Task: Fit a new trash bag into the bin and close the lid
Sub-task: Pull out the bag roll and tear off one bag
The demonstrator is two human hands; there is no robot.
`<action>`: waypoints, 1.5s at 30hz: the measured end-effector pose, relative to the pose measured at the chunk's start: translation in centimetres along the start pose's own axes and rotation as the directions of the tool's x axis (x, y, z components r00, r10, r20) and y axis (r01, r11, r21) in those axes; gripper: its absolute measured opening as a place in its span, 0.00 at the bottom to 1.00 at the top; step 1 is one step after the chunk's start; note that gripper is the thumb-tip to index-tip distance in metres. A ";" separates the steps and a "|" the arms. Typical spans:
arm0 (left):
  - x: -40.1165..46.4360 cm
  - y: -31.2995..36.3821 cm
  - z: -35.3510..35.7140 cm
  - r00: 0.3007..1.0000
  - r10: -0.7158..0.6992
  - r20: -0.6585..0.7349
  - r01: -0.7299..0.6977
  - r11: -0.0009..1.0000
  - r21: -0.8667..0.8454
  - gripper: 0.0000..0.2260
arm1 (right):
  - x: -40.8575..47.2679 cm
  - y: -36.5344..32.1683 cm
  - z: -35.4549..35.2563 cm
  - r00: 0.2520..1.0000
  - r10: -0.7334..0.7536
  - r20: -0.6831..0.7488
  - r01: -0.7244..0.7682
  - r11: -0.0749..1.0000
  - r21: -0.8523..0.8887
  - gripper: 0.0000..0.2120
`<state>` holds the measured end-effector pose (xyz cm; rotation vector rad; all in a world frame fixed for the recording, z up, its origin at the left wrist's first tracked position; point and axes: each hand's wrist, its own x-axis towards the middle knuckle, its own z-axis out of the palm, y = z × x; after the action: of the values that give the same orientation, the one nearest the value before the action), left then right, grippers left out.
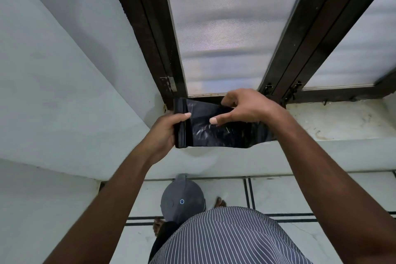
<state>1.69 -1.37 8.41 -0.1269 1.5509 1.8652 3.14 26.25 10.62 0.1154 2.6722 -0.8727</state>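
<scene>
A: Head view: black trash bag is up at the window ledge, held above its near edge, still mostly folded/rolled at the left end.
B: Hands?
A: Left hand grips the rolled left end, thumb across the front. Right hand pinches the loose sheet near its top, thumb on the front face, fingers curled over the top edge. Sheet is spread between them.
B: Bin?
A: Grey bin sits on the floor below the ledge, against the wall under it, lid down with a small round blue mark on top.
B: What blocks it?
A: Striped shirt covers the bin's near side; the left forearm crosses just left of it. Bare toes show right of the bin and at its lower left.
B: Above the ledge?
A: Dark window frame with frosted panes; latches at its bottom rail just above the right hand. Ledge surface is stained to the right of the bag.
</scene>
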 end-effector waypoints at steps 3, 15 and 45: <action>0.1 0.0 0.8 0.997 0.041 0.065 -0.043 0.999 0.029 0.20 | -0.1 -2.3 0.1 0.997 -0.078 0.028 0.071 0.979 0.191 0.49; -0.6 0.5 -0.5 0.997 0.010 -0.078 -0.015 0.997 -0.073 0.19 | 1.0 -1.7 2.1 0.995 -0.095 0.041 0.081 0.959 0.272 0.41; -0.6 0.1 -1.1 1.000 0.012 0.002 -0.012 0.999 0.036 0.19 | 0.3 -2.5 2.2 0.992 -0.045 -0.114 0.045 0.999 -0.003 0.36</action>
<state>1.67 -2.65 8.44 -0.0991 1.5865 1.8449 3.03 22.97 10.27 0.1086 2.7909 -0.9048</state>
